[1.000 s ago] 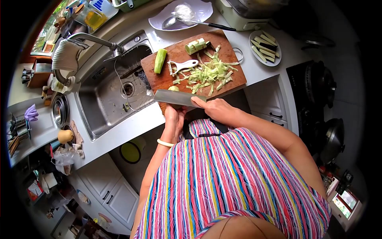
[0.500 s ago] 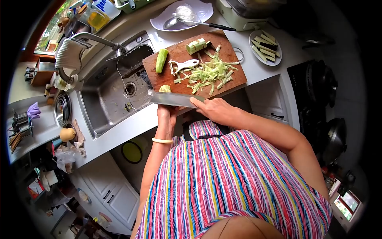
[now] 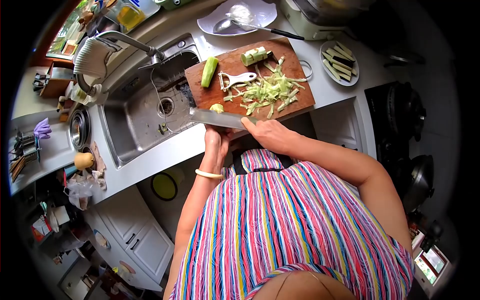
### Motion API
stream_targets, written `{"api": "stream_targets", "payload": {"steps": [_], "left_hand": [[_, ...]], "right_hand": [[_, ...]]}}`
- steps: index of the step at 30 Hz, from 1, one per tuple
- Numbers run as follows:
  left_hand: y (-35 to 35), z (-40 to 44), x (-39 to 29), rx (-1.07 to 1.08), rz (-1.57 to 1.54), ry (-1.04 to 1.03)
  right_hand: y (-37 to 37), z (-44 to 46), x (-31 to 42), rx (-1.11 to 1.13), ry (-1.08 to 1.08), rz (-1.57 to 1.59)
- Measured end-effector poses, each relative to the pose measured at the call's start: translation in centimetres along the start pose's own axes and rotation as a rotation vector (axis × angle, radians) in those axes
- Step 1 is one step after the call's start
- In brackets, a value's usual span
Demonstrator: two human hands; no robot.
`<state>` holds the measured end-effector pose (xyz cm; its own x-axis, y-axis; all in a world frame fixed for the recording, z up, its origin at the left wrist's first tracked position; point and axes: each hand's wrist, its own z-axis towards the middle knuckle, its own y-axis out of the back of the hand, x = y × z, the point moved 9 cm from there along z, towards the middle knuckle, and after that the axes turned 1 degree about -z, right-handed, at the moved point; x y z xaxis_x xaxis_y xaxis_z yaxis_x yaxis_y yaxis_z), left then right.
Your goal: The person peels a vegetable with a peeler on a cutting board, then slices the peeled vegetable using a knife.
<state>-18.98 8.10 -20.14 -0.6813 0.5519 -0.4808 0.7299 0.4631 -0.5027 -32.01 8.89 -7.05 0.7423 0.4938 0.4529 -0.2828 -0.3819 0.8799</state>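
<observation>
In my right hand [image 3: 270, 135] is the handle end of a wide kitchen knife [image 3: 217, 119], its blade pointing left across the near edge of the wooden cutting board [image 3: 200, 95]. My left hand [image 3: 216, 142] is closed just below the blade, which hides its fingers. Beyond the blade, in line with that hand, shows the end of a pale green vegetable piece [image 3: 216, 107]. The board also bears a peeled green vegetable length [image 3: 209, 71], a white peeler [image 3: 237, 79], a thicker pale green chunk [image 3: 254, 56] and a pile of peelings [image 3: 270, 90].
Left of the board is a steel sink [image 3: 130, 125] with a faucet [image 3: 125, 39]. Behind stands a pale bowl [image 3: 210, 25] with a ladle [image 3: 225, 25] across it. A plate [image 3: 353, 77] of cut vegetable strips is at right, near the stove [image 3: 377, 110].
The view has shifted slightly, so the counter things appear a little farther right. Both hands and the knife stay in nearly the same place at the board's near edge.
</observation>
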Motion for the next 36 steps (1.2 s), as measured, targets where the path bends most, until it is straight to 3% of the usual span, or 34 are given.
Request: {"api": "stream_targets", "payload": {"steps": [4, 9, 10, 16, 19, 20, 25, 30, 33, 36], "left_hand": [[0.1, 0.2, 0.1, -0.013, -0.011, -0.018], [-0.2, -1.1, 2.7, 0.047, -0.008, 0.103], [-0.2, -1.4, 3.2, 0.045, -0.03, 0.105], [-1.6, -1.7, 1.7, 0.099, -0.176, 0.066], [-1.3, -1.7, 1.9, -0.03, -0.145, 0.086], [-1.1, -1.1, 2.1, 0.064, -0.102, 0.068], [-1.5, -1.7, 2.3, -0.013, -0.092, 0.049], [-1.2, -1.4, 2.3, -0.027, -0.058, 0.048], [-1.5, -0.9, 2.5, 0.131, -0.071, 0.033], [-1.3, -1.7, 3.4, 0.068, -0.097, 0.106]], "right_hand": [[-0.8, 1.3, -0.8, -0.005, -0.017, 0.039], [-2.9, 5.3, -2.4, -0.097, 0.002, 0.02], [-3.3, 5.4, -2.7, -0.016, -0.015, 0.024], [-0.5, 0.2, -0.6, 0.01, -0.036, 0.032], [0.6, -2.1, 0.2, 0.033, -0.015, 0.042], [0.6, -2.6, 0.2, 0.071, -0.027, 0.038], [0.4, -3.4, -0.2, 0.121, -0.053, 0.055], [-0.5, -1.2, -0.3, 0.03, -0.033, 0.098], [-1.3, 0.7, -1.1, 0.012, -0.061, 0.094], [-2.7, 2.7, -3.2, 0.021, -0.104, 0.105]]}}
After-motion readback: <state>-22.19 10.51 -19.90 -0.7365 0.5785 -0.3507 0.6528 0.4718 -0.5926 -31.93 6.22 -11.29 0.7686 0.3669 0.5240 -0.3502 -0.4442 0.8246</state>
